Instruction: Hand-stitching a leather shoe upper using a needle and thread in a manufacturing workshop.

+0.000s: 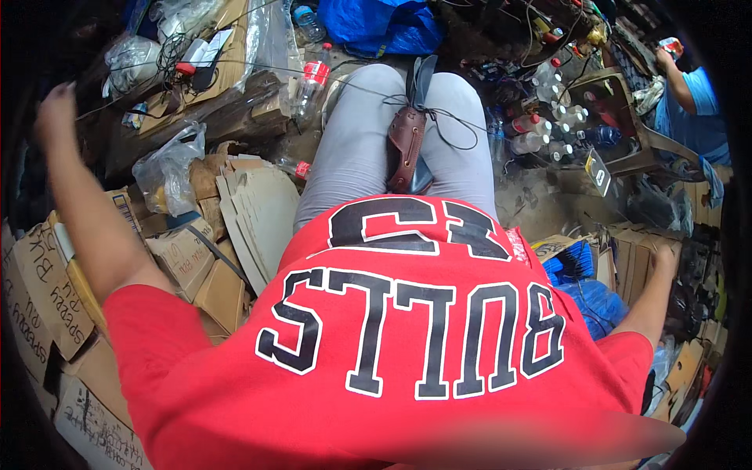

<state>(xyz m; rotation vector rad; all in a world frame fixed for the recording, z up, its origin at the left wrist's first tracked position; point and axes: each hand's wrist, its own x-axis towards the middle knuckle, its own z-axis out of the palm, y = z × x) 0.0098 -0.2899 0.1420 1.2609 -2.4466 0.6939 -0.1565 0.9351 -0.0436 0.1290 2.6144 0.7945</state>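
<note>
Between my thighs stands a brown leather piece shaped like a holster [406,149], with holes along its edge and a dark flat strip [421,78] rising from its top. A thin dark cord [462,125] comes out of its upper part and loops over my right thigh. More of the cord stretches leftward toward my left hand [57,110], which is raised far out to the left, closed and slightly blurred. Out to the right, beside the cardboard, is my right hand [664,254]; its fingers are mostly hidden, and I cannot see whether it holds cord.
Flattened cardboard [211,290] is piled at my left. Plastic bottles [548,125] cluster ahead right, near a brown plastic chair [634,117]. A blue bag [384,27] lies ahead. Another person in a blue shirt [697,117] holds a small red-and-white packet [670,47] at the far right.
</note>
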